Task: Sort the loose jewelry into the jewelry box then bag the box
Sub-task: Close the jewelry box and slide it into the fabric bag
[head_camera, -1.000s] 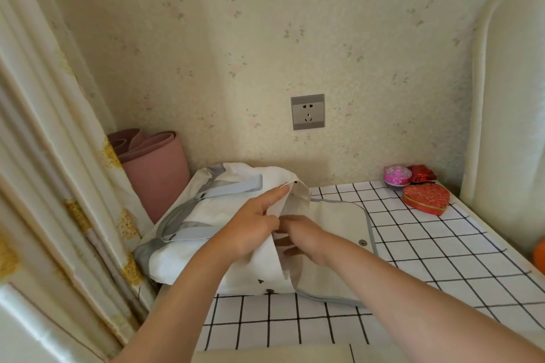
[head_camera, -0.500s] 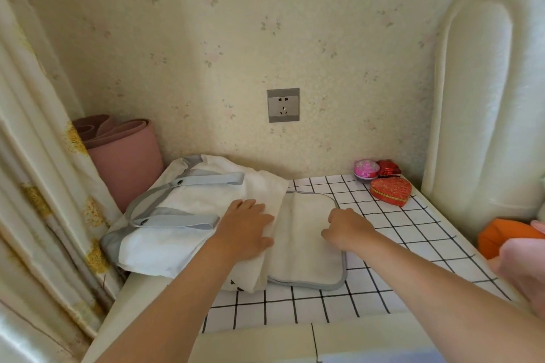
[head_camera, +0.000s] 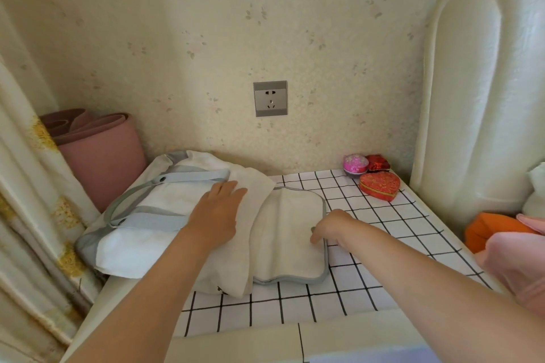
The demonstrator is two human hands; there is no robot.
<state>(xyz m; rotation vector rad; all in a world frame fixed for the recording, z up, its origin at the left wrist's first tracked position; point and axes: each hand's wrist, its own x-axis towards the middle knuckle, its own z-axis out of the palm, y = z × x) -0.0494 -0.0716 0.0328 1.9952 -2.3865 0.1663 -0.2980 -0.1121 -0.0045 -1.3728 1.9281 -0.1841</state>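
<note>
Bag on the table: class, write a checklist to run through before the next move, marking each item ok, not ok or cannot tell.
1. Bag lies on the table: ok.
2. Left hand rests flat on the bag: ok.
3. Right hand grips the flap at its edge: ok.
4. Anything inside the bag: cannot tell.
5. Heart box and pink box stand apart from the bag: ok.

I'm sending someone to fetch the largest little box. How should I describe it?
Go to the far right corner of the grid-patterned table, beside the padded cream headboard. Three small boxes cluster there; take the front one, the red heart-shaped box, unlike the round pink box and small dark red box behind it.
</note>
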